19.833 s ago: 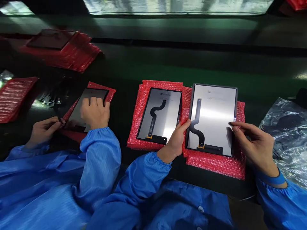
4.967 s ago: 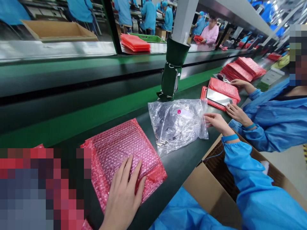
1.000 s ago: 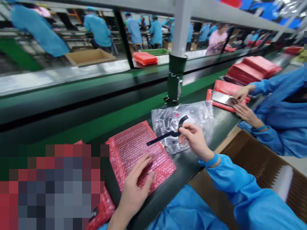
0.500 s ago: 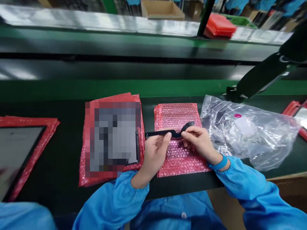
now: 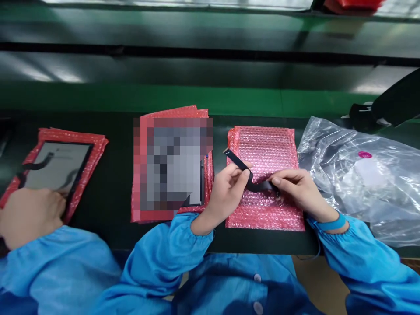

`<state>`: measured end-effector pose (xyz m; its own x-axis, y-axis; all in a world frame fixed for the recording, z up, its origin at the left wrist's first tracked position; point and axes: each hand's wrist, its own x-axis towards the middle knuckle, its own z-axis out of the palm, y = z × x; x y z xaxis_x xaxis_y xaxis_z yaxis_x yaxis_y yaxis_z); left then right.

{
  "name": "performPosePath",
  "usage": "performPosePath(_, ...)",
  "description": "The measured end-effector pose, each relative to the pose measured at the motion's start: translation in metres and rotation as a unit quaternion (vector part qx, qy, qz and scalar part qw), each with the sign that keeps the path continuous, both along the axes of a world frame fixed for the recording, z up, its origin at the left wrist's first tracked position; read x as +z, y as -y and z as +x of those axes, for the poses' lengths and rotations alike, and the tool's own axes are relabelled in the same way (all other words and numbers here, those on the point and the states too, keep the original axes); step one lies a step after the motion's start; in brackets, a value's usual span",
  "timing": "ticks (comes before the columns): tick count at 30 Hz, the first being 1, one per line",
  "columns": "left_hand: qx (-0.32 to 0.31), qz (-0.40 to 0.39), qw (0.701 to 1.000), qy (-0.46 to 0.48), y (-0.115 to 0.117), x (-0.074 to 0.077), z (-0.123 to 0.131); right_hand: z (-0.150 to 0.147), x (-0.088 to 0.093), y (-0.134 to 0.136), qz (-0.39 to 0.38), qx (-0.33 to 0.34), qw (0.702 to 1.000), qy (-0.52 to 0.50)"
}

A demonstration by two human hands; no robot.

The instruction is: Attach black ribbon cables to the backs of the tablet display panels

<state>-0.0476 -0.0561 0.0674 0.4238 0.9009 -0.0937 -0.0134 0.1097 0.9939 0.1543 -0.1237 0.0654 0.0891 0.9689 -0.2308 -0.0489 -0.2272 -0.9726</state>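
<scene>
A black flat flex cable (image 5: pixel 236 161) with a copper-coloured end is stretched between my hands, curving down in the middle. My left hand (image 5: pixel 228 188) pinches it between thumb and fingers, its free end pointing up and left. My right hand (image 5: pixel 298 188) is closed on the other end, partly hidden by the fingers. Beneath both hands lies a pink bubble-wrap bag (image 5: pixel 265 218), flat on the dark table. Left of my left hand, a grey panel with a dark edge (image 5: pixel 201 181), mostly pixelated, rests on red bubble-wrap bags (image 5: pixel 173 113).
To the right is a clear plastic bag (image 5: pixel 344 175) with a pink sticker. A co-worker's hand (image 5: pixel 33 214) is over another panel (image 5: pixel 75 153) on red bubble wrap at the left. A dark jointed arm (image 5: pixel 390 103) reaches in from the right. A green ledge (image 5: pixel 229 99) runs behind.
The cable has tilted, its left end now raised and its middle sagging. My view has shifted down and left. A co-worker's hand has come in at the left.
</scene>
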Motion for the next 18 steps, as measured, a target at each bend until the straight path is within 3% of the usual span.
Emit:
performPosePath(5,-0.029,0.010,0.999,-0.013,0.002,-0.007,0.000,0.000,0.000,0.002,-0.070,0.149,0.986,-0.029)
performPosePath(7,-0.035,0.017,0.999,-0.019,0.002,-0.009,0.000,-0.003,-0.001,0.002,-0.081,0.180,0.980,-0.026)
performPosePath(13,-0.041,0.007,0.999,0.005,-0.001,-0.010,0.000,-0.009,0.001,-0.005,-0.091,0.185,0.978,-0.036)
performPosePath(18,-0.025,0.017,0.999,0.013,-0.002,-0.007,-0.001,-0.012,0.014,-0.012,-0.081,0.178,0.981,-0.017)
